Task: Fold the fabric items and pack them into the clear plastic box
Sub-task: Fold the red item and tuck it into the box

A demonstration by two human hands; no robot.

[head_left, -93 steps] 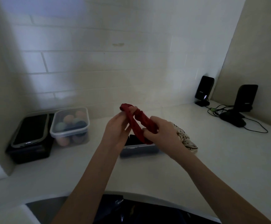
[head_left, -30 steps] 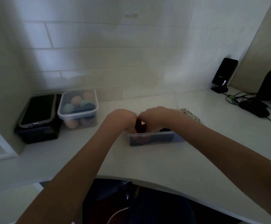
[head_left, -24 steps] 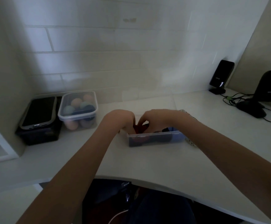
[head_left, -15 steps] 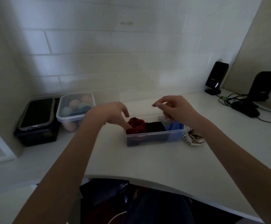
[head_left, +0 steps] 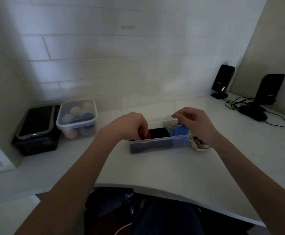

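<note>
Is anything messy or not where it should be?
Yes: a patterned white fabric lies crumpled on the counter beside the clear plastic box's right end, partly behind the right hand, unfolded and unpacked. The other fabrics sit inside.

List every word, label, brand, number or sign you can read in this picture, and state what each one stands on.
No text can be read here.
Left black speaker: a small pale mark on its front, too blurred to read.
Right black speaker: a small pale mark low on its front, too small to read.
Phone: dark screen, no legible print.
Clear plastic box and lidded tub: no labels visible.
</note>
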